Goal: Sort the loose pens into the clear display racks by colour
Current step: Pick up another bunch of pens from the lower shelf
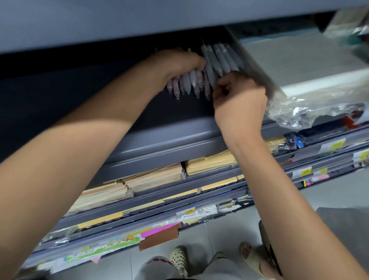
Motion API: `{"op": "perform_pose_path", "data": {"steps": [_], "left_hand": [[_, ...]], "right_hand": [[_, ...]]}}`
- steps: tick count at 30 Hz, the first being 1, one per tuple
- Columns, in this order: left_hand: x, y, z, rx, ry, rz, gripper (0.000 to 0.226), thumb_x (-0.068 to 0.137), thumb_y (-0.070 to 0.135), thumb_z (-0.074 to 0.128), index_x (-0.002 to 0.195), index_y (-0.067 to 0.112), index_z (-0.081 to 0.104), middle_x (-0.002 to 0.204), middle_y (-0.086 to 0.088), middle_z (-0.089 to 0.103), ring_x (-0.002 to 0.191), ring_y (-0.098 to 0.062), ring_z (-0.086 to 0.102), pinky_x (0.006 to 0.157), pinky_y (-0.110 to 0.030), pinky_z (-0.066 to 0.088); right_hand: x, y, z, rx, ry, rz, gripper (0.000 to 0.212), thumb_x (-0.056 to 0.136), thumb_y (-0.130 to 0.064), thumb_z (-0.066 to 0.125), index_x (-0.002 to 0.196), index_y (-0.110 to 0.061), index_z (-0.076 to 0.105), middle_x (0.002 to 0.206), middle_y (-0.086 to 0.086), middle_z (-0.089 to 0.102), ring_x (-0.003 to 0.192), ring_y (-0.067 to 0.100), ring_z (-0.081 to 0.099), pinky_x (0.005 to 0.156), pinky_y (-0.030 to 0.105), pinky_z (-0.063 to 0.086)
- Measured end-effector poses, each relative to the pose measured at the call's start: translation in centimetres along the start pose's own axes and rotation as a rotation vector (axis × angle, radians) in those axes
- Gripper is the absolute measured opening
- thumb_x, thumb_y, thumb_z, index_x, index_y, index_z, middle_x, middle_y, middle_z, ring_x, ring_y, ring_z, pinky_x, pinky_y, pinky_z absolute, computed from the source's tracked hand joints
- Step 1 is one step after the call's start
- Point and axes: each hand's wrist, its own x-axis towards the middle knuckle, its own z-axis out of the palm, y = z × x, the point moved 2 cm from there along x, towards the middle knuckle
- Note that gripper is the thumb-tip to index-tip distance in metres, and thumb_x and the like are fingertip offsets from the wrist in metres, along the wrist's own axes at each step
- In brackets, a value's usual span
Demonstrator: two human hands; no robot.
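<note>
My left hand (pixel 178 62) is closed over a bunch of pale pink and white pens (pixel 190 85), whose metal tips point down toward me. My right hand (pixel 239 97) sits just to the right with its fingers pinched on the lower end of a grey-white pen (pixel 211 75). A row of grey-white pens (pixel 222 55) stands in a clear display rack (pixel 258 73) on the shelf, right behind both hands. The upper ends of the pens in my left hand are hidden by the hand.
A grey shelf board (pixel 100 19) overhangs the rack from above. Crumpled clear plastic wrap (pixel 297 111) lies to the right of the rack. Lower shelves hold tan envelopes (pixel 156 179) and price tags. Feet in sandals (pixel 179 259) stand on the tiled floor below.
</note>
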Motion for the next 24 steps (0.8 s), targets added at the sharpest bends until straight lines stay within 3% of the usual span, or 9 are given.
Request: {"op": "perform_pose_path", "data": {"steps": [3,6,10,15,20,24], "left_hand": [[-0.6,1.3,0.3,0.067,-0.071,-0.065,0.034,0.085,0.017,0.045,0.062,0.008,0.070,0.040,-0.005,0.060,0.029,-0.021,0.050,0.032,-0.010,0.035],[-0.8,1.6,0.3,0.114,-0.078,-0.098,0.034,0.088,0.021,0.048,0.063,0.008,0.067,0.040,-0.005,0.059,0.039,-0.023,0.052,0.032,-0.010,0.036],[-0.7,1.4,0.3,0.132,-0.126,-0.106,0.034,0.092,0.021,0.047,0.067,0.011,0.067,0.062,-0.012,0.066,0.047,-0.026,0.055,0.032,-0.011,0.036],[-1.2,1.3,0.1,0.138,-0.150,-0.112,0.038,0.098,0.026,0.047,0.065,0.015,0.064,0.055,-0.008,0.063,0.052,-0.024,0.056,0.050,-0.025,0.039],[-1.5,1.9,0.3,0.134,-0.106,-0.138,0.036,0.096,0.020,0.045,0.068,0.010,0.064,0.053,-0.008,0.063,0.051,-0.025,0.056,0.040,-0.020,0.043],[-1.3,1.9,0.6,0.107,-0.059,-0.146,0.033,0.094,0.022,0.047,0.075,0.006,0.070,0.065,-0.011,0.063,0.030,-0.019,0.056,0.033,-0.016,0.040]], "right_hand": [[0.0,0.0,0.0,0.008,-0.009,-0.006,0.018,0.091,-0.020,0.054,0.096,-0.018,0.071,0.090,0.009,0.073,0.087,0.034,0.067,0.074,0.037,0.055],[-0.1,0.0,0.1,0.011,-0.001,-0.010,0.018,0.091,-0.022,0.055,0.096,-0.017,0.072,0.089,0.010,0.073,0.085,0.035,0.068,0.074,0.039,0.056],[-0.1,0.0,0.1,-0.017,0.019,-0.017,0.016,0.089,-0.020,0.058,0.096,-0.016,0.072,0.088,0.011,0.073,0.085,0.036,0.068,0.071,0.035,0.054],[0.1,0.0,0.1,-0.073,0.017,-0.005,0.017,0.090,-0.023,0.055,0.095,-0.017,0.070,0.086,0.010,0.072,0.084,0.036,0.067,0.062,0.027,0.039],[1.9,-0.4,0.2,-0.090,-0.041,0.044,0.039,0.093,-0.046,0.051,0.100,-0.012,0.071,0.099,0.014,0.072,0.097,0.037,0.066,0.070,0.031,0.046],[2.9,-0.8,0.1,-0.120,-0.062,0.054,0.042,0.093,-0.049,0.052,0.103,-0.014,0.072,0.107,0.013,0.072,0.106,0.035,0.065,0.082,0.033,0.051]]}}
